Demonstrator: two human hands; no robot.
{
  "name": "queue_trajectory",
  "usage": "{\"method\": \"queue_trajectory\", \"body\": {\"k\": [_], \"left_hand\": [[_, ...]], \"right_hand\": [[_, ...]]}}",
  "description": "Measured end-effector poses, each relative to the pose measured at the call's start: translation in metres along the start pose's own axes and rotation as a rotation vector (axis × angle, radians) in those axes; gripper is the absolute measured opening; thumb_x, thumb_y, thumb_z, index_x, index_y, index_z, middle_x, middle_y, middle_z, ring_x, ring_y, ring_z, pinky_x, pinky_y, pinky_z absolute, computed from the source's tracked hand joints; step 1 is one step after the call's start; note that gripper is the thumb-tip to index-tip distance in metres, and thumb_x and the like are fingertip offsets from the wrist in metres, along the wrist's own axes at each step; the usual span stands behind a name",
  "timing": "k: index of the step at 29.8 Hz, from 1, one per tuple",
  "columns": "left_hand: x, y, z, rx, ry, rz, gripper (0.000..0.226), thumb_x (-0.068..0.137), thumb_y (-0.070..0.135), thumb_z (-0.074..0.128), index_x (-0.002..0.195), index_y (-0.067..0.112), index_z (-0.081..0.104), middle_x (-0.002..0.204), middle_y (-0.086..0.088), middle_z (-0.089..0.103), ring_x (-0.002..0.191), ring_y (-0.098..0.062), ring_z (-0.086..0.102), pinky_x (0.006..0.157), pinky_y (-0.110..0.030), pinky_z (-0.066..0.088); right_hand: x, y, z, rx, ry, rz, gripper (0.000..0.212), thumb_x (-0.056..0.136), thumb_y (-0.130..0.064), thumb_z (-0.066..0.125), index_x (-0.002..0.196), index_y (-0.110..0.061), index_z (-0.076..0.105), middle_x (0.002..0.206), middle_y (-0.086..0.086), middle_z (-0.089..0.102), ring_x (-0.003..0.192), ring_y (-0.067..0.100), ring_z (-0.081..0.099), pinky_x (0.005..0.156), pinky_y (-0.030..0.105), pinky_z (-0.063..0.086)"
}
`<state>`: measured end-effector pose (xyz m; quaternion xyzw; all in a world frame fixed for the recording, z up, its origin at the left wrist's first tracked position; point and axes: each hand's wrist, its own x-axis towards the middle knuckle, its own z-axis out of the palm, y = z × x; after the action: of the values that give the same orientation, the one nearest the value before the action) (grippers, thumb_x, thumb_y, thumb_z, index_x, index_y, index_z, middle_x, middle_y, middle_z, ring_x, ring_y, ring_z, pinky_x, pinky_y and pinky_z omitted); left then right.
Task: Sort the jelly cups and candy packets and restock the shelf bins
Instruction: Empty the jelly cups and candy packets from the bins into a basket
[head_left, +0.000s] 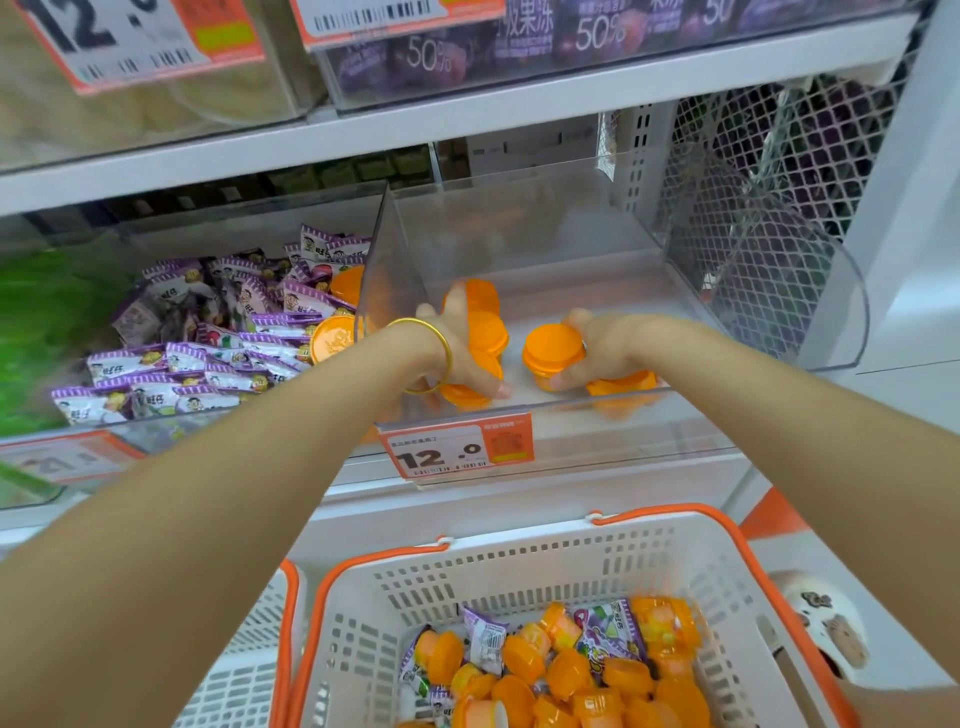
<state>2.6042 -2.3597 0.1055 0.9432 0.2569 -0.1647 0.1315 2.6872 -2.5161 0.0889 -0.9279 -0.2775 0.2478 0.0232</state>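
Single wide-angle view, worn at head height, facing forward and steeply downward. It sits close to the clear plastic shelf bin (597, 291) at frame centre; the white perforated basket with orange rim (519, 571) lies directly below, cropped by the bottom edge.

two grips are in view, the left grip (464, 361) and the right grip (602, 345), with one gold bangle (445, 358) on the left wrist. about four orange jelly cups (488, 332) are stacked in the left grip and two or three are at the right grip, all inside one clear bin (779, 312). two more cups lie in the bin beside it (156, 435) among purple candy packets (208, 358), well over a dozen, too overlapped to count exactly. there are two white baskets: the nearer basket (519, 566) holds over a dozen cups and about four packets; the second basket (244, 686) shows only partly. four price tags (457, 449) are visible, one blurred.
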Motion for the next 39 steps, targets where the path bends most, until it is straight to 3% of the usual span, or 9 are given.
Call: {"method": "queue_trajectory", "body": {"k": [12,16,20,23,25,27,30,35,39], "left_hand": [[0.041,0.018,0.025,-0.157,0.213,0.015,0.067,0.086,0.049,0.057,0.14,0.024,0.026,0.144,-0.015,0.019,0.122,-0.043,0.043,0.103,-0.046,0.038],[0.05,0.013,0.02,-0.215,0.325,-0.079,0.067,0.092,0.037,0.053,0.144,0.017,0.016,0.141,-0.017,0.025,0.126,-0.043,0.04,0.103,-0.046,0.035],[0.061,0.009,0.008,-0.194,0.215,-0.107,0.098,0.085,0.049,0.059,0.15,0.021,-0.009,0.154,-0.019,0.005,0.136,-0.041,0.029,0.107,-0.044,0.031],[0.07,0.013,0.002,-0.057,0.133,-0.025,0.095,0.089,0.049,0.054,0.15,0.017,-0.011,0.158,-0.015,0.0,0.14,-0.04,0.02,0.111,-0.041,0.025],[0.073,0.017,-0.002,-0.07,0.097,-0.027,0.093,0.09,0.042,0.055,0.149,0.013,-0.012,0.156,-0.015,0.014,0.137,-0.037,0.029,0.109,-0.039,0.029],[0.075,0.019,-0.005,-0.091,0.093,-0.023,0.088,0.09,0.035,0.057,0.15,0.014,-0.003,0.151,-0.014,0.026,0.132,-0.035,0.036,0.103,-0.038,0.034],[0.079,0.017,-0.007,-0.133,0.113,0.012,0.083,0.084,0.028,0.065,0.149,0.019,0.015,0.143,-0.012,0.038,0.127,-0.034,0.042,0.1,-0.038,0.038],[0.079,0.022,-0.003,-0.349,0.068,0.112,0.081,0.077,0.017,0.069,0.145,0.028,0.027,0.131,-0.004,0.049,0.116,-0.028,0.051,0.098,-0.041,0.045],[0.069,0.031,0.0,-0.595,0.093,0.159,0.082,0.078,0.011,0.069,0.146,0.028,0.026,0.133,-0.006,0.05,0.113,-0.028,0.054,0.092,-0.04,0.049]], "right_hand": [[0.021,0.005,-0.007,0.111,0.044,0.035,0.086,0.08,-0.052,0.066,0.144,-0.019,0.02,0.139,0.017,0.037,0.113,0.041,0.051,0.075,0.05,0.055],[0.031,0.007,-0.011,0.201,0.043,0.048,0.084,0.081,-0.05,0.067,0.142,-0.02,0.019,0.139,0.014,0.036,0.103,0.043,0.054,0.064,0.052,0.057],[0.05,0.006,-0.014,0.287,0.096,0.018,0.089,0.078,-0.049,0.07,0.145,-0.021,0.02,0.141,0.01,0.035,0.109,0.04,0.05,0.047,0.042,0.053],[0.064,0.001,-0.017,0.378,0.094,-0.06,0.086,0.077,-0.048,0.071,0.143,-0.02,0.024,0.136,0.009,0.039,0.107,0.034,0.05,0.041,0.036,0.049],[0.069,0.0,-0.02,0.431,0.117,-0.156,0.077,0.081,-0.043,0.07,0.141,-0.016,0.03,0.13,0.006,0.044,0.103,0.027,0.049,0.048,0.03,0.05],[0.078,0.002,-0.021,0.556,0.133,-0.229,0.07,0.082,-0.037,0.071,0.139,-0.015,0.036,0.129,0.004,0.049,0.11,0.024,0.051,0.077,0.028,0.053],[0.084,0.002,-0.018,0.775,0.074,-0.264,0.079,0.073,-0.041,0.078,0.138,-0.019,0.039,0.131,0.005,0.053,0.118,0.025,0.053,0.101,0.045,0.045],[0.087,0.005,-0.015,1.078,-0.058,-0.284,0.064,0.084,-0.025,0.069,0.137,-0.021,0.034,0.121,0.01,0.055,0.093,0.029,0.061,0.054,0.037,0.053],[0.073,0.015,-0.025,1.215,-0.016,-0.292,0.059,0.087,-0.027,0.064,0.136,-0.023,0.032,0.114,0.007,0.059,0.081,0.027,0.064,0.048,0.035,0.052]]}}
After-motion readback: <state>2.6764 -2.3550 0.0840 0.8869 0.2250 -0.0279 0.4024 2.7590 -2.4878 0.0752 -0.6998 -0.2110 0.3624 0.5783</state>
